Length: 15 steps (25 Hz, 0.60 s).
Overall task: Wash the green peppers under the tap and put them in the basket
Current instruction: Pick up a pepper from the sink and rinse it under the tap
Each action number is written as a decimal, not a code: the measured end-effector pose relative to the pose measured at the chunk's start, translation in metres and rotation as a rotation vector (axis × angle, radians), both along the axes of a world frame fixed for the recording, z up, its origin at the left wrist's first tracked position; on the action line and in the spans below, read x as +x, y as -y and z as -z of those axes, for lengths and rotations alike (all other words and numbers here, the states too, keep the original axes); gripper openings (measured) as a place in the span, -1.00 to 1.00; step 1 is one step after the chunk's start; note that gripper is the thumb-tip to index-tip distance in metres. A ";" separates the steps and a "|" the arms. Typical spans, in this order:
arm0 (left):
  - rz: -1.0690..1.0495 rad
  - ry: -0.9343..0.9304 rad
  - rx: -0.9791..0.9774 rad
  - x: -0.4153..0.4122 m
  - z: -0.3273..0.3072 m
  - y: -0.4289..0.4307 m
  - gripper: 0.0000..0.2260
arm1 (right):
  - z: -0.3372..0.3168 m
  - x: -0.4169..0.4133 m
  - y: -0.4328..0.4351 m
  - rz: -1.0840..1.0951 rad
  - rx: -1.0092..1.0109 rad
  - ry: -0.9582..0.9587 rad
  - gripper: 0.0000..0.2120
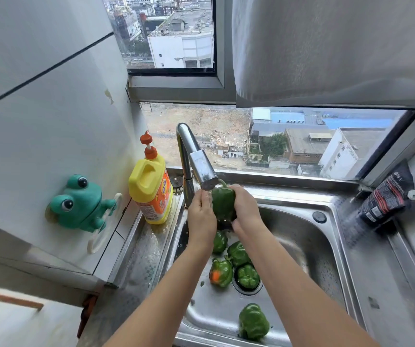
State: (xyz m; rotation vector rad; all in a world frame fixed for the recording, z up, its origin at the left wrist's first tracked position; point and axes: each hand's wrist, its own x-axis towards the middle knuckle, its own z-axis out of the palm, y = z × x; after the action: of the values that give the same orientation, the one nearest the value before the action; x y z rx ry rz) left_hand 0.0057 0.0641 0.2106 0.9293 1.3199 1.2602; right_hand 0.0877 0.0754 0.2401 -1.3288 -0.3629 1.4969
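Green, glossy skin, wet all over: held pepper sits directly under the tap spout, stem end up, water running over its upper left shoulder.

Grip: right hand wraps the pepper's right flank, fingers curled over the top and clamped on it. Left hand lies against the left flank with fingers that look straight, pressing rather than closing; its thumb is hidden, so this is a reading, not a certainty.

Location: pepper is above the back left part of the steel sink, well clear of the basin floor. Loose peppers, five counted, lie in the basin, one sitting in the drain. Basket is not in view.

Handling estimate:
- Light for its bulk, probably hollow; one hand should carry it.
- Walls stiff but thin; a hard squeeze could crack a lobe.
- Waxy skin plus water film makes it slippery, and a slip would drop it onto the ones below.
- Best hold: across the widest girth, fingers seated in the grooves between lobes, palm cupping underneath.
- Stem looks too short and brittle to lift by.

Beside the sink: yellow detergent bottle.
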 end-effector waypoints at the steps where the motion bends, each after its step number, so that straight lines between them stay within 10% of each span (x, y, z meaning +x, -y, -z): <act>1: -0.012 0.135 -0.198 0.003 -0.008 -0.001 -0.72 | 0.006 -0.002 0.003 0.021 0.176 0.206 -0.82; 6: 0.027 0.625 -0.536 0.001 -0.029 -0.008 -0.77 | 0.037 0.001 0.022 -0.098 0.882 1.020 -0.81; 11: 0.009 0.198 -0.202 0.013 -0.010 -0.004 -0.81 | 0.023 -0.016 0.022 0.108 0.472 0.622 -0.77; 15: -0.055 0.087 0.068 0.011 -0.010 0.000 -0.56 | -0.006 0.003 -0.005 -0.160 0.079 0.049 -0.64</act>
State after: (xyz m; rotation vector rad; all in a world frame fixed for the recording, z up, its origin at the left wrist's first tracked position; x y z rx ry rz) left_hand 0.0170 0.0643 0.2203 0.8812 1.2485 1.3800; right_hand 0.0911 0.0807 0.2462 -1.3000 -0.5659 1.5674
